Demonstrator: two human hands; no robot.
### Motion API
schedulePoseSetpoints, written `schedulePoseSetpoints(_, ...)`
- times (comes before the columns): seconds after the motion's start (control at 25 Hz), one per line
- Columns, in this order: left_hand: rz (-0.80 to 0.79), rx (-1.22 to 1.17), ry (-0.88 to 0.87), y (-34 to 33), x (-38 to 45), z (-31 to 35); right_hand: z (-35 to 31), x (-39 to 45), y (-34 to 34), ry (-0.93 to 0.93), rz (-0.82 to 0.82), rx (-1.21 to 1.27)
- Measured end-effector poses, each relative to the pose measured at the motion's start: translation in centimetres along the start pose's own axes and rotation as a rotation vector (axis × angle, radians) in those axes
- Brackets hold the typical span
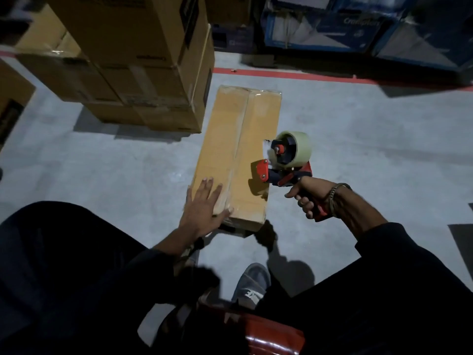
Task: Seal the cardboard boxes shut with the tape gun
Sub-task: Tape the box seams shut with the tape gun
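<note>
Where the bottom edge of the frame cuts across the person's dark trousers, a red glossy object [273, 336] sits at lower centre, too dim and cropped to identify, and just above it a grey shoe [252, 285] rests on the grey concrete floor [102, 170]. A little farther up, left of centre, the left hand [202, 208] lies flat with its fingers straight and spread, pressing on the near left corner of the long cardboard box [238, 155] and gripping nothing. To the right of centre the right hand [307, 196], a metal bracelet [332, 194] on its wrist, has its fingers curled tight round the handle of the tape gun [286, 165], which is held above the box's right edge with its red cutter end over the lid and its pale roll of tape [299, 147] uppermost. The box lies lengthwise on the floor in the middle of the frame, flaps closed, with a strip of clear tape running along its centre seam to the far end. Beyond it, in the upper left, stands a stack of brown cartons [143, 73]. A red floor line [294, 75] crosses behind the box, and blue printed cartons [332, 29] fill the upper right.
</note>
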State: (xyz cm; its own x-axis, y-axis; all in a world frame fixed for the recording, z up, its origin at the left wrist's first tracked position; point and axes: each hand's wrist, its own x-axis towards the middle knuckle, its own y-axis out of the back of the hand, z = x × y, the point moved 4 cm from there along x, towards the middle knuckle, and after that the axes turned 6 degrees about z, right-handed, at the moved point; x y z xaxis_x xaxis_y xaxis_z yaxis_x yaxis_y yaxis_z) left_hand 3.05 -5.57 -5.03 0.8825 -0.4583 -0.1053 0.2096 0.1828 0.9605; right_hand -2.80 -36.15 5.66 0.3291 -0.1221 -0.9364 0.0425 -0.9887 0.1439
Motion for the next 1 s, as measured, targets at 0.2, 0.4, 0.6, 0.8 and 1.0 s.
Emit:
schedulePoseSetpoints(0.2, 0.071, -1.074, 0.855, 3.6, 1.5, -0.6, -3.1, 0.4, -3.7, 0.142, -0.117, -0.322)
schedulePoseSetpoints(0.4, -0.585, -1.820, 0.933, 7.5, 1.4, 1.2, -4.4, -0.7, -5.0, 0.298, -0.226, -0.464)
schedulePoseSetpoints(0.6, -0.515, -1.808, 0.919, 9.7, 2.0, 2.9, -4.3, -2.4, -3.9, 0.339, -0.220, -0.413)
schedulePoseSetpoints(0.8, -0.512, -1.738, 0.939, 11.6, 1.7, 4.6, -3.2, -2.6, -2.2, 0.334, -0.261, -0.273)
schedulePoseSetpoints(1.0, -0.619, -1.460, 0.956, 10.0, 0.2, 6.4, -3.2, -1.8, -2.8, 0.344, -0.378, -0.121)
